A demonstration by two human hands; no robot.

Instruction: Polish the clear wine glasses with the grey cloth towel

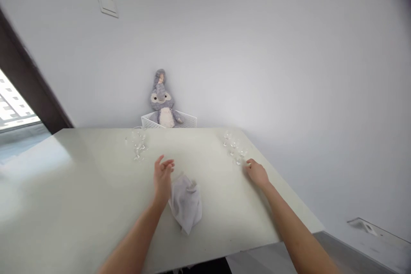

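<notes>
My left hand (163, 176) hovers over the table with its fingers loosely spread and nothing in them. Just beside its wrist lies a crumpled light-grey cloth (186, 203). Over at the right, my right hand (257, 173) has its fingers curled, close beside the nearest stemmed glass (242, 154). Whether the fingertips touch that glass, or hold anything, I cannot make out. Farther back in the same slanting row stand another clear glass (234, 144) and a third glass (227, 136).
More clear stemmed glasses (138, 145) stand in a group at the back left. A white perforated basket (190, 121) holding a grey plush toy (161, 98) sits behind the far edge of the pale table (96, 197), against the wall. The table's right edge runs near my right arm.
</notes>
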